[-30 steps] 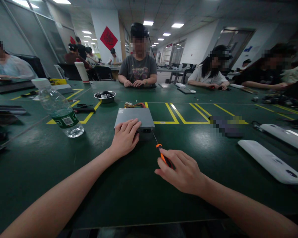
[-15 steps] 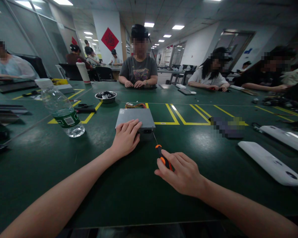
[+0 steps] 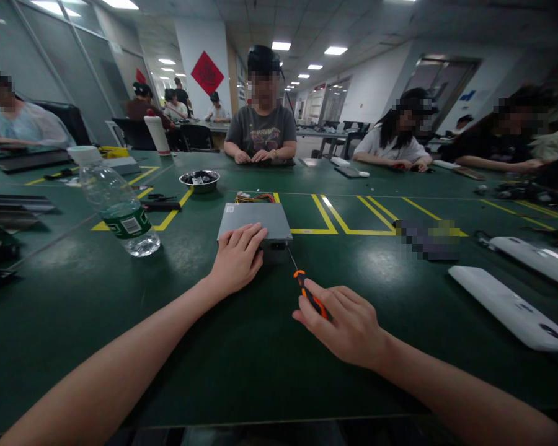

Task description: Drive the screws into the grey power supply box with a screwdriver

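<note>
A flat grey metal box [image 3: 255, 220] with coloured wires at its far end lies on the green table [image 3: 242, 347] in front of me. My left hand [image 3: 236, 257] rests on the box's near left corner, fingers laid flat over its top. My right hand [image 3: 346, 325] pinches the handle of an orange and black screwdriver [image 3: 307, 291]. The thin shaft points up and left, with its tip at the box's near right corner.
A clear water bottle [image 3: 118, 204] stands to the left. A metal bowl [image 3: 199, 180] of small parts sits behind the box. White elongated covers [image 3: 506, 306] lie to the right. Several people sit around the table working. Yellow tape lines [image 3: 335, 220] mark the tabletop.
The view has shifted slightly. My right hand has turned a little around the screwdriver handle; my left hand stays on the box.
</note>
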Tool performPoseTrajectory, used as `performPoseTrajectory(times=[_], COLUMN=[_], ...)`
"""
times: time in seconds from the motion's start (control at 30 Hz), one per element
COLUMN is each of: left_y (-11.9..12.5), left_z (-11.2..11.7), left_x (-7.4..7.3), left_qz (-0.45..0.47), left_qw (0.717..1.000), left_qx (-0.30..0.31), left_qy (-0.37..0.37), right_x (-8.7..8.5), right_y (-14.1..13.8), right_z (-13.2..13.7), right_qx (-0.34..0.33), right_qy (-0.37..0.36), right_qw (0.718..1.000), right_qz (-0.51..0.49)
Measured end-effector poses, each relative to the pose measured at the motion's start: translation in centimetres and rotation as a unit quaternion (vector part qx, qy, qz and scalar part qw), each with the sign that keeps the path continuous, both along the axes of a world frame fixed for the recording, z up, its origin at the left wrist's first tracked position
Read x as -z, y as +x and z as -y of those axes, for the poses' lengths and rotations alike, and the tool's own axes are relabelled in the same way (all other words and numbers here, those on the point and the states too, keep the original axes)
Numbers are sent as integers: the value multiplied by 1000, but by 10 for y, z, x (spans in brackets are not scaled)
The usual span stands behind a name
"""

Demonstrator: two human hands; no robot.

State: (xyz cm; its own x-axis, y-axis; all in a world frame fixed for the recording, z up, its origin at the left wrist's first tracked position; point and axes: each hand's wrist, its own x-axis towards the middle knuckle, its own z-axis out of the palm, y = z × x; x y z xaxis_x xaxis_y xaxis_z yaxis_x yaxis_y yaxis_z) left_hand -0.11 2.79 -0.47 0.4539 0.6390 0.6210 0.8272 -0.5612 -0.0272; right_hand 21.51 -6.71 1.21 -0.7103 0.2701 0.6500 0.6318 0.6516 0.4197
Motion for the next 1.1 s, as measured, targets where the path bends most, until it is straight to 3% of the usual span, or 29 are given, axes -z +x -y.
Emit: performPoseTrajectory(times=[0.37, 0.87, 1.1], left_y=[0, -2, -5], left_z=[0, 1, 3], left_x=[0, -2, 2], left_qz=[-5, -18, -45], left_qw=[1000, 1000, 998], left_qx=[-2, 4, 30], left_qy=[-1, -3, 22], right_x=[11, 0, -1], right_y=[4, 7, 6], right_z=[-7, -9, -6], right_qx=[-9, 0, -3], right_qy=[-6, 40, 1], right_qw=[999, 999, 1000], right_qz=[-35, -28, -24])
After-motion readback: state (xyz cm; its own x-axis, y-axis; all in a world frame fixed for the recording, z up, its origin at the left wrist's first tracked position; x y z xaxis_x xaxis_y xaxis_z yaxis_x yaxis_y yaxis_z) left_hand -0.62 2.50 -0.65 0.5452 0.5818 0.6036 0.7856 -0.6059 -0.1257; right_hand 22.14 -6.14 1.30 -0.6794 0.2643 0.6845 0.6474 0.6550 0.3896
